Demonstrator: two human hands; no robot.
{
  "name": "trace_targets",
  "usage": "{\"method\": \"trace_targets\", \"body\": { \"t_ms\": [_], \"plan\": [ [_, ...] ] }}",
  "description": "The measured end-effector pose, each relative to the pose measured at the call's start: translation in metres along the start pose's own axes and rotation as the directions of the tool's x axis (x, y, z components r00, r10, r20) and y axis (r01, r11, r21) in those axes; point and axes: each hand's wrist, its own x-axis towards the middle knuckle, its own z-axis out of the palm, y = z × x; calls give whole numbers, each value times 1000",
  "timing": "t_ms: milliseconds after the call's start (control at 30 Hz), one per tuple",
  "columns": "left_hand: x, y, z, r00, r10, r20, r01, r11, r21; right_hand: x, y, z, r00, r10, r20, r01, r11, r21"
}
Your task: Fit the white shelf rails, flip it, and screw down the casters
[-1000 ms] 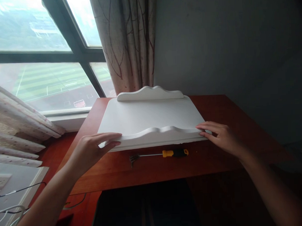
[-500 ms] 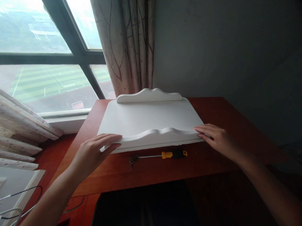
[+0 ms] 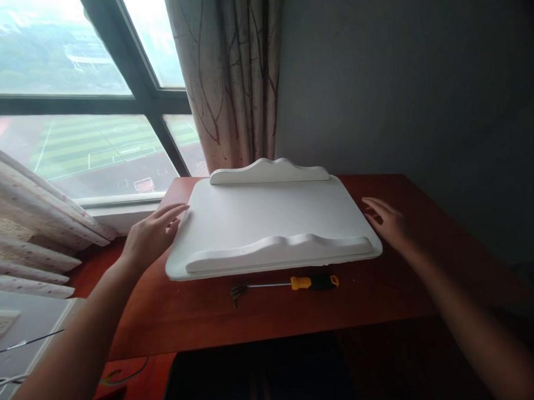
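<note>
A white board (image 3: pixel 271 208) with rounded corners lies flat on the reddish-brown table. Along its near edge stands a white wavy-topped rail (image 3: pixel 278 251), and a similar rail (image 3: pixel 269 171) stands along the far edge. My left hand (image 3: pixel 151 234) is at the board's left edge, fingers stretched out and the tips at or very near it. Beyond the right edge, my right hand (image 3: pixel 386 221) hovers with its fingers apart, holding nothing. In front of the board lies a screwdriver (image 3: pixel 312 282) with a yellow and black handle, its tip beside several screws (image 3: pixel 238 292).
The wooden table (image 3: pixel 272 317) carries the board. A window (image 3: pixel 79 149) and patterned curtains (image 3: pixel 235 77) are at the left and back, with a grey wall (image 3: pixel 390 88) on the right. Cables (image 3: pixel 9 381) hang near a wall socket (image 3: pixel 2 322) at lower left.
Both hands have let go of the ends of the near rail. They have moved back along the board's sides, the right one also outward. The view has shifted slightly.
</note>
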Motion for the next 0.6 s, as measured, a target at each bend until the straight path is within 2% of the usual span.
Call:
{"method": "trace_targets", "body": {
  "t_ms": [67,133,233,367,467,600],
  "plan": [
    [7,-10,9,996,80,38,-84,988,127,3,2,12,1000,-15,14,15,1000,16],
    [9,-17,16,987,157,22,-159,971,180,4,1,20,998,-39,48,37,998,42],
    [8,-25,22,975,218,-51,-206,962,179,3,-3,25,995,-47,84,40,996,74],
    [5,-32,28,950,289,-119,-272,952,141,2,-7,28,999,-21,31,18,996,88],
    [4,-34,30,927,332,-171,-323,943,81,2,-16,20,999,-29,23,27,994,109],
    [4,-31,18,913,349,-212,-372,925,-80,10,-34,-10,999,-50,-4,50,989,138]
  ]
}}
